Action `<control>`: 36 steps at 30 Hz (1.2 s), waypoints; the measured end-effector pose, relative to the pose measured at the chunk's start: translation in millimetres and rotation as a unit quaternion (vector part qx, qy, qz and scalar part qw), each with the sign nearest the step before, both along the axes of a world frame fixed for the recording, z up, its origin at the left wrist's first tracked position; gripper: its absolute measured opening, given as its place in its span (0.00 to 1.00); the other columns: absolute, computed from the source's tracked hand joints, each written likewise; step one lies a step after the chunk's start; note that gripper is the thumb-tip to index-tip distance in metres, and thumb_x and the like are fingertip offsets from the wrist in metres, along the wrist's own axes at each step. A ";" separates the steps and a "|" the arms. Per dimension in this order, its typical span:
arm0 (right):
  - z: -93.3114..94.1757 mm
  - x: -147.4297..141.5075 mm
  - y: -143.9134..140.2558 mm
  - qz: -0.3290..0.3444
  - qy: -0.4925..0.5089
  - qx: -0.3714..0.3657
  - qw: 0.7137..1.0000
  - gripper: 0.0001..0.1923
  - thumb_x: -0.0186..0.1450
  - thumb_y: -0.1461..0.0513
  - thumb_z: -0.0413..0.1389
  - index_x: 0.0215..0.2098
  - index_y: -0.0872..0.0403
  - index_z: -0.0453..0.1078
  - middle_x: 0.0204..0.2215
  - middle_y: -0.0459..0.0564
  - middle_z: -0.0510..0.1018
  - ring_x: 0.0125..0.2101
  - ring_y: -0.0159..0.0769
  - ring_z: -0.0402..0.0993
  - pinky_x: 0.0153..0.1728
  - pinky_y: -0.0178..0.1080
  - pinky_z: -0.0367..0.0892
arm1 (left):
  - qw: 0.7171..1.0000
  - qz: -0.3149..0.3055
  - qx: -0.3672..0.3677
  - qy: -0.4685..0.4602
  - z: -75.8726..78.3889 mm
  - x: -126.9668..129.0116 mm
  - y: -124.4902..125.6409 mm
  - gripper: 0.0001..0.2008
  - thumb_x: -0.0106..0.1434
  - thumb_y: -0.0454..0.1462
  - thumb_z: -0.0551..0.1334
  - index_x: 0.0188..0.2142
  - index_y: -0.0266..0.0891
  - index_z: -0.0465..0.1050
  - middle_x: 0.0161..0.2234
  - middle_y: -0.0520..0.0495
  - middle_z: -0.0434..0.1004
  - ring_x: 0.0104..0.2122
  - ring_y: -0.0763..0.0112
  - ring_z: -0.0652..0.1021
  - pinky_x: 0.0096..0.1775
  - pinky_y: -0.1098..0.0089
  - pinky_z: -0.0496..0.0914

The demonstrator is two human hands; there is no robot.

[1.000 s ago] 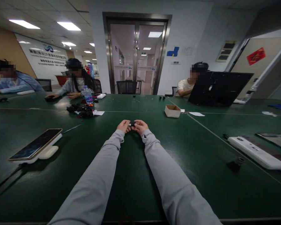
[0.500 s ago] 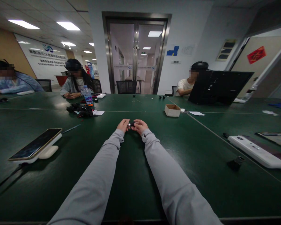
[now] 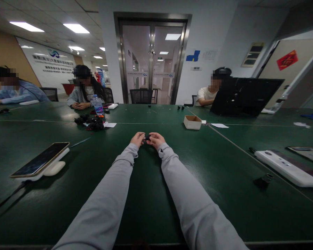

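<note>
Both my arms, in grey sleeves, reach straight out over the dark green table [image 3: 146, 194]. My left hand [image 3: 137, 139] and my right hand [image 3: 155, 139] meet at the middle of the table. Between their fingertips they pinch a small black part [image 3: 146, 138], too small to make out in detail. Both hands rest low, on or just above the tabletop.
A phone on a white stand [image 3: 40, 162] lies at the left. At the right sit a white device [image 3: 287, 168] and a small black part [image 3: 263, 181]. Further back are a cardboard box [image 3: 192, 122], a pile of black parts [image 3: 91, 123], a water bottle [image 3: 97, 106] and a black laptop [image 3: 243, 96]. Three people sit at the far side.
My hands stay together on the small black part with only slight finger movement. The person at the far left-centre has drawn an outstretched hand back.
</note>
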State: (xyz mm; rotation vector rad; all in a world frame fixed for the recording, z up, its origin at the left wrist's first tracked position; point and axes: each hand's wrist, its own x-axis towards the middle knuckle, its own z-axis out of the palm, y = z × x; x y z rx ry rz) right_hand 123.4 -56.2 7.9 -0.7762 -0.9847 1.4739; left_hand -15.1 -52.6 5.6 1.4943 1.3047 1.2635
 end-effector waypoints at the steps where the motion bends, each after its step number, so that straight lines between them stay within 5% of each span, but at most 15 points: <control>1: 0.2 -0.1 -0.2 0.002 -0.002 0.001 1.000 0.10 0.52 0.72 0.57 0.31 0.56 0.65 0.23 0.45 0.70 0.20 0.29 0.73 0.23 0.34 0.74 | 1.000 -0.003 0.000 -0.001 0.2 -0.1 -0.3 0.15 0.55 0.38 0.54 0.42 0.38 0.67 0.23 0.52 0.67 0.18 0.78 0.66 0.21 0.76 0.61; 7: -0.7 -0.3 0.3 -0.006 -0.008 0.001 1.000 0.10 0.52 0.72 0.57 0.31 0.56 0.66 0.23 0.44 0.70 0.20 0.30 0.73 0.24 0.35 0.74 | 1.000 0.005 0.015 -0.005 6.0 0.5 -5.4 0.18 0.47 0.32 0.59 0.41 0.38 0.68 0.27 0.51 0.68 0.21 0.79 0.68 0.23 0.76 0.63; 13: -0.4 -0.5 0.3 0.003 -0.007 0.000 1.000 0.10 0.52 0.71 0.58 0.31 0.56 0.66 0.23 0.45 0.71 0.20 0.29 0.72 0.22 0.34 0.74 | 1.000 0.013 -0.016 -0.005 4.8 1.4 -3.3 0.13 0.54 0.41 0.54 0.37 0.38 0.70 0.15 0.55 0.63 0.14 0.78 0.63 0.19 0.76 0.58; 36: 5.3 -2.5 -3.8 0.006 -0.021 -0.019 1.000 0.09 0.54 0.74 0.53 0.31 0.57 0.65 0.21 0.44 0.70 0.19 0.29 0.72 0.21 0.33 0.73 | 0.999 -0.022 -0.019 0.014 5.2 0.8 -2.4 0.15 0.56 0.36 0.51 0.41 0.35 0.68 0.15 0.56 0.62 0.12 0.80 0.61 0.17 0.77 0.56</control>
